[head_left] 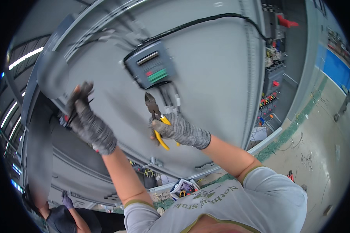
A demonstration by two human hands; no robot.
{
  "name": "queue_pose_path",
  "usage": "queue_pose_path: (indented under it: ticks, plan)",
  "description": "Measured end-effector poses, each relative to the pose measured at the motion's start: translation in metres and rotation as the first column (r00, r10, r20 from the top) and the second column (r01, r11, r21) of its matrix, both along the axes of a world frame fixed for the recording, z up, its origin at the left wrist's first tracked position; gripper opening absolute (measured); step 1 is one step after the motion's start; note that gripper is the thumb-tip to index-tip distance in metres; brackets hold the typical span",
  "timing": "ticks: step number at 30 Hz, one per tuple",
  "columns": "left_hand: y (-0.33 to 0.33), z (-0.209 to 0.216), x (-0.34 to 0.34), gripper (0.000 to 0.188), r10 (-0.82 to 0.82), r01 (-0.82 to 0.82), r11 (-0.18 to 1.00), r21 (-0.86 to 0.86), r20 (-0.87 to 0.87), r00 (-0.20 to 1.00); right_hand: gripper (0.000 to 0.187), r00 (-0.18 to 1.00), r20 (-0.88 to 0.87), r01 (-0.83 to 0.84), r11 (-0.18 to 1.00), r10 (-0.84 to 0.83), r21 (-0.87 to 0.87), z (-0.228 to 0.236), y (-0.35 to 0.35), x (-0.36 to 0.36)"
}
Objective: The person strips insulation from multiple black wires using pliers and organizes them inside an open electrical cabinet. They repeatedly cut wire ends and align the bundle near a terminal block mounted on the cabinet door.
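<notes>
My right hand point(179, 130), in a grey knitted glove, is wrapped round a pair of diagonal cutting pliers point(158, 119) with yellow handles. Their dark jaws point up, just below a grey electrical module point(150, 65) with a green terminal strip, fixed to the grey metal panel point(214, 85). Wires point(169, 96) with pale tags hang from the module's lower edge, beside the pliers. My left hand point(90, 124), gloved alike, is raised near the panel's left edge. Its fingers are blurred but look apart, with nothing plainly held.
A black cable point(198, 24) arches over the panel from the module to the right. Breakers and wiring point(272, 81) fill the cabinet at right. Below the panel stands a box of tools point(184, 189). Wire scraps lie on the floor point(307, 155). Another person point(72, 221) is at lower left.
</notes>
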State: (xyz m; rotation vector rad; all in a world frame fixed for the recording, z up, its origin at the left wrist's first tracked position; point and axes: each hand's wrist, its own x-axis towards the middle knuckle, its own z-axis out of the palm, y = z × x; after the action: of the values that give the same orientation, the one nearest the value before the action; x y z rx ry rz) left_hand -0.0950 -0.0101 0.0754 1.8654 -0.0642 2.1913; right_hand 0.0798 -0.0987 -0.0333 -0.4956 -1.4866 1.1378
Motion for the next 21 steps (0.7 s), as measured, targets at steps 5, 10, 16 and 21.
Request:
queue_pose_path:
  ticks: [5,10,16,21]
  plan:
    - [-0.060,-0.008,0.077,0.019,-0.218,0.224,0.974,0.022,-0.143,0.965,0.033,0.992,-0.101,0.064,0.995,-0.072,-0.079,-0.030,-0.041,0.116]
    - [-0.132,-0.026,0.220,0.015,-0.058,-0.004,0.973,-0.229,-0.262,0.963,0.040,0.969,-0.029,0.241,0.966,-0.245,-0.099,-0.018,-0.103,0.229]
    - [-0.130,0.001,0.334,0.030,0.046,-0.204,0.935,-0.291,-0.470,0.881,0.049,0.857,0.310,0.451,0.890,-0.411,-0.069,0.042,-0.110,0.329]
    - [-0.114,0.007,0.353,0.025,0.016,-0.292,0.884,-0.365,-0.600,0.800,0.047,0.787,0.487,0.475,0.876,-0.379,-0.087,0.076,-0.095,0.344]
